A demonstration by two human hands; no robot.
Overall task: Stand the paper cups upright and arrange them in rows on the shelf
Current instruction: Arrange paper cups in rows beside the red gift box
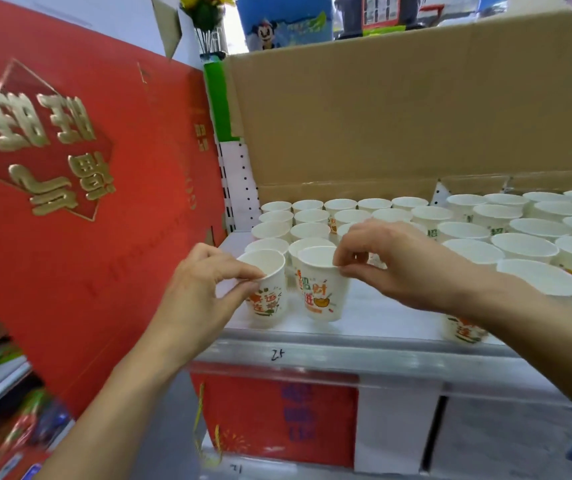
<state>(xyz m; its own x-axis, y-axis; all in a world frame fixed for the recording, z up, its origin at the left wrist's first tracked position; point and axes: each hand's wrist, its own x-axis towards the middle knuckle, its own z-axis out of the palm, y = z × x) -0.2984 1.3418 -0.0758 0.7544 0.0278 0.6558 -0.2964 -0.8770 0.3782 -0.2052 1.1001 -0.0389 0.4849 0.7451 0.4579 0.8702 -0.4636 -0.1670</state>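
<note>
Two cups were in hand at the shelf's (374,323) front left corner. A red box (70,174) leaned just beside the shelf's left end, walling that side, so the rows had to start hard against it.

The left hand (205,292) reached over the shelf's front edge and pinched the near rim of the left cup (269,292) between thumb and forefinger, the other fingers curled under. A grip at the rim left the base free to sit flat and kept the hand clear of its neighbours. That cup stood upright near the shelf's front edge, mouth up, apparently heading a new front row.

Just beside it stood the right cup (324,292), also mouth up and perhaps a shade tilted; whether its base rested on the shelf or hung just above it could not be told. The right hand (398,261) pinched its right rim between thumb and forefinger, likely to set it in line with the left cup.

Further back on the shelf, many cups (310,220) stood upright in rows, rims nearly touching, and more spread toward the shelf's right end. Cardboard (398,116) rose along the shelf's back, a stop for the rearmost row. One lone cup (464,332) sat at the shelf's front edge under the right forearm, apart from the rows. Much of the shelf looked done; its front strip remained to fill.
</note>
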